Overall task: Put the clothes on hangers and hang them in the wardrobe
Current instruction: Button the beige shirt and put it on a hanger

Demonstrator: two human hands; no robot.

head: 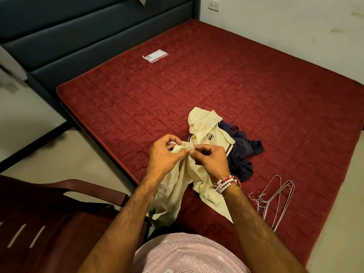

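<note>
- We see the left hand (164,156) and right hand (211,161) meeting above the near edge of the red mattress (236,75).
- Both hands' fingers are curled, pinching one bunched fold of the cream shirt (204,131).
- The shirt's collar end lies on the mattress beyond the fingertips; the rest hangs below the wrists.
- A navy garment (241,156) lies touching the shirt, on its right.
- Wire hangers (275,198) lie apart, beside the right forearm.

Both hands' fingers (178,152) pinching a cream shirt (204,133) (wire hangers (275,198) near) over red mattress (236,75).
</note>
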